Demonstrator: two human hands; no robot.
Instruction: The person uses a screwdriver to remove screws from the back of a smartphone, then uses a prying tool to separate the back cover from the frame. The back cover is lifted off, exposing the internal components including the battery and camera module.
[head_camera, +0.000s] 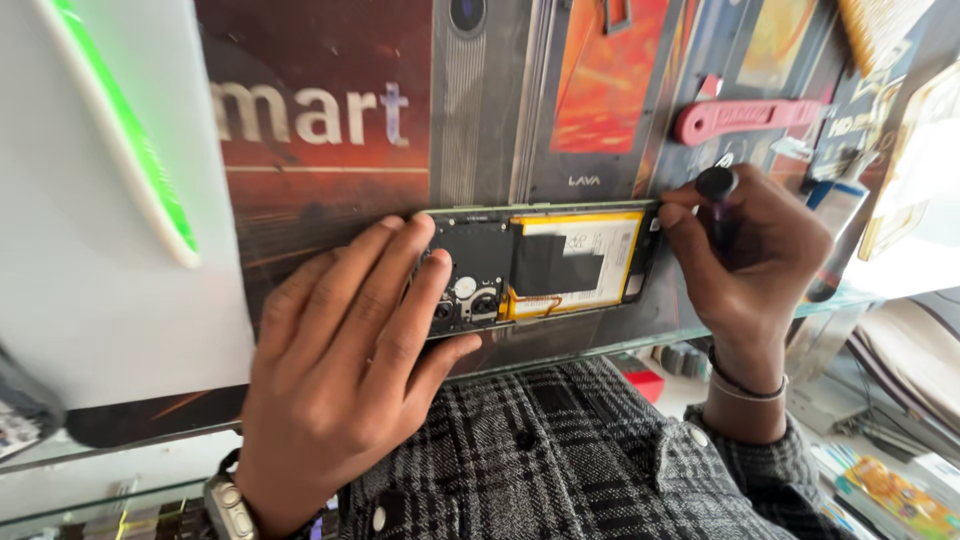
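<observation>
**Opened phone, screwdriver at its corner**

Phone (535, 268) lies flat on the glass tabletop (330, 200), back cover already off: dark circuit board and camera modules at its left end, yellow-edged battery with a white and black label filling the rest. No cover in view. Battery and board both sit in the frame, nothing lifted out.

Left hand (345, 370) is spread flat, fingers (400, 250) pressing down on the phone's left end over the board, pinning it. It grips nothing, just holds the phone down. Watch on that wrist.

Right hand (755, 255) is closed around a small screwdriver (718, 200) with a round black cap and dark purplish handle, held upright. The tip is hidden behind the fingers, but it sits at the phone's upper right corner, touching or just above the frame edge; cannot tell which.

Judged from this: the opening stage looks done and the work is now at the screws or the frame at the right end. Whether any screws are out is too small to tell. Internals look fully in place, so most of the teardown appears left.

Nearby: pink flat plastic tool (750, 118) on the tabletop beyond the right hand, well apart from the phone. White panel with a green glowing edge (120, 130) at the left.
</observation>
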